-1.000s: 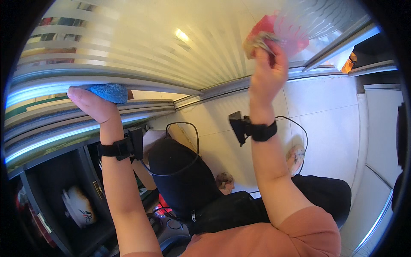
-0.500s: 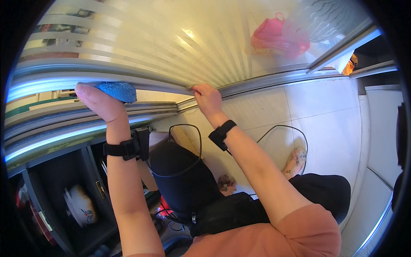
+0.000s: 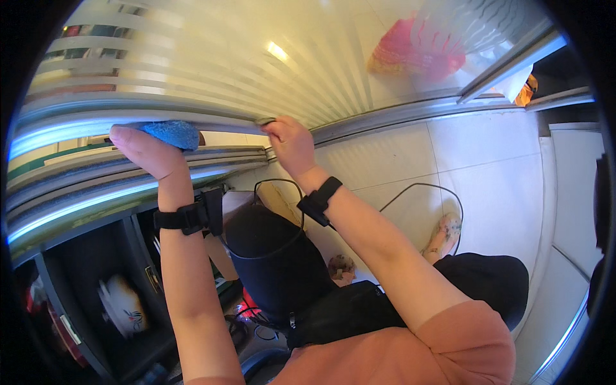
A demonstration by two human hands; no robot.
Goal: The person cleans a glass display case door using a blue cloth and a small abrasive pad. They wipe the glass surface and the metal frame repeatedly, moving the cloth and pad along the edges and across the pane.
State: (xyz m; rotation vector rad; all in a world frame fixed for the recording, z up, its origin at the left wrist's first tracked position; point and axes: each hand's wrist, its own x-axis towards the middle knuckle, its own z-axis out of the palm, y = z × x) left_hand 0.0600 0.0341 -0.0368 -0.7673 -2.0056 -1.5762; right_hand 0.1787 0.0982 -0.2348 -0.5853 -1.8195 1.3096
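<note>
The left hand (image 3: 144,151) presses a rough blue sponge cloth (image 3: 172,133) flat against the smooth metal frame rail (image 3: 77,122) of a ribbed frosted glass sliding door (image 3: 212,64); its grip is clamped on the cloth, fingers folded over its near edge. The right hand (image 3: 290,142), just to the right of that grip along the same rail, has its fingers curled together over the rail's lip. Both wrists carry black straps. Beyond the right grip, behind the glass, a blurred pink mesh bag (image 3: 414,51) shows. Below the hands lie glossy pale floor tiles (image 3: 487,167), open and bare, and a dark cabinet shelf with a white patterned bowl (image 3: 122,308).
</note>
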